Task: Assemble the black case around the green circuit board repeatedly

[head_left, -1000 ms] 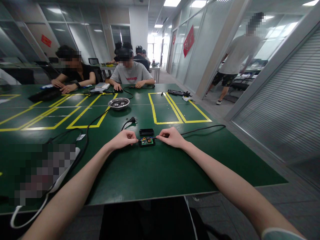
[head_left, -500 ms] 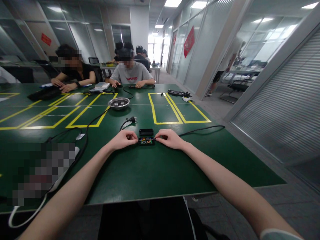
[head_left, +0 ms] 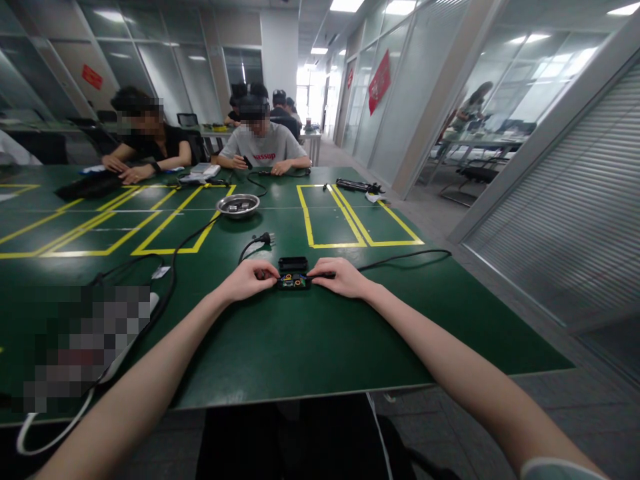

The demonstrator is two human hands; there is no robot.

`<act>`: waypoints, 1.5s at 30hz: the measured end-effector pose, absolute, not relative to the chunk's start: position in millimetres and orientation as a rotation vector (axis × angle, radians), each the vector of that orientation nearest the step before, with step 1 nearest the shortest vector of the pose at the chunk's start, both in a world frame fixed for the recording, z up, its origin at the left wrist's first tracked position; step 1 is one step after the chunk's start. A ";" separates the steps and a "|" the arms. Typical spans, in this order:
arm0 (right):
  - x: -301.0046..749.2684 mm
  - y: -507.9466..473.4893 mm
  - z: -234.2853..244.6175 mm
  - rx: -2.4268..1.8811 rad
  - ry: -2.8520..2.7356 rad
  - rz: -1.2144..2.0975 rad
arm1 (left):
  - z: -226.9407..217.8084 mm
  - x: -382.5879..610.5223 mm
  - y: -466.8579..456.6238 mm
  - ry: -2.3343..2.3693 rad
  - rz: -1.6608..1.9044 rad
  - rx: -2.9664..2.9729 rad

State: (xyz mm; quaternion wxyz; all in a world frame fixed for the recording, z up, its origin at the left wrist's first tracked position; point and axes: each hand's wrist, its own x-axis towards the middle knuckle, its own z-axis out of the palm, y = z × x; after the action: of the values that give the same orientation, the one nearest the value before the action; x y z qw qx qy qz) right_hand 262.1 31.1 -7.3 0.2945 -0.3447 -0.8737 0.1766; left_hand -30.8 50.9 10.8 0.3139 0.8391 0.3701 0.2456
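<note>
A small open black box with a green circuit board [head_left: 293,281] lies on the green table [head_left: 300,340] between my hands. My left hand [head_left: 246,278] is closed, its fingertips pinching the box's left end. My right hand [head_left: 340,276] is closed too, its fingers gripping the right end where a black cable [head_left: 405,257] leaves toward the right. Just behind the box lies its black lid [head_left: 293,263].
A black plug on a cord [head_left: 261,239] lies behind the lid. A metal bowl [head_left: 237,206] stands farther back among yellow tape lines. Two people sit at the far edge. Black and white cables run along the left side. The table's right edge drops to the floor.
My hands have shifted slightly closer on the box ends. The person walking behind the glass on the right has gone from view.
</note>
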 end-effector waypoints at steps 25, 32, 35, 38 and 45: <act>258.6 31.4 -10.1 -0.802 -2.296 0.389 | 12.3 -27.3 44.9 0.923 0.601 2.506; 259.7 36.0 -7.5 -0.791 -2.311 0.554 | 12.3 -23.6 43.8 0.915 0.582 2.515; 259.1 34.7 -7.4 -0.785 -2.260 0.652 | 10.4 -24.4 44.4 0.880 0.686 2.464; 256.9 34.8 -11.9 -0.882 -2.170 0.609 | 7.2 -23.1 45.8 0.899 0.834 2.393; 255.2 47.5 -27.0 -1.264 -2.032 0.311 | -3.1 -15.0 52.0 1.349 0.896 2.150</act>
State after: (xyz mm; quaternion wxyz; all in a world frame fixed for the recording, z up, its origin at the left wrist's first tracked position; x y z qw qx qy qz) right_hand 255.2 47.5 -27.0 0.3562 -0.4894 -0.7868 0.1204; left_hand -15.0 52.0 -3.1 0.2227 0.7786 0.4886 0.3246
